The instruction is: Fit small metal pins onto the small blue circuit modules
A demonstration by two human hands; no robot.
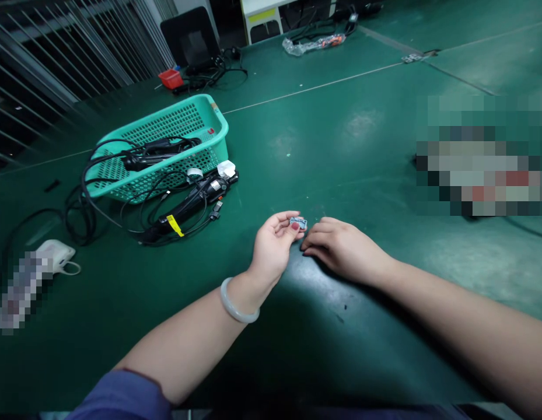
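Observation:
Between the thumb and fingers of my left hand (pixel 273 245) is a small blue and whitish piece (pixel 299 223), flat like a little circuit board; its details are too small to read. My left hand is closed on it, palm turned up, just above the green table (pixel 297 338). Close on its right, my right hand (pixel 338 248) rests low by the tabletop with fingers curled together. The fingertips point toward the small piece, and whatever they may hold is hidden.
Left of my hands lie a black handheld device (pixel 187 204) with cables and a turquoise basket (pixel 218 140) with similar black gear. A white object (pixel 56 254) lies far left, partly blurred. A pixelated thing (pixel 481 169) sits at right. Farther back are a red bin (pixel 171 78) and plastic-wrapped cables (pixel 312 44).

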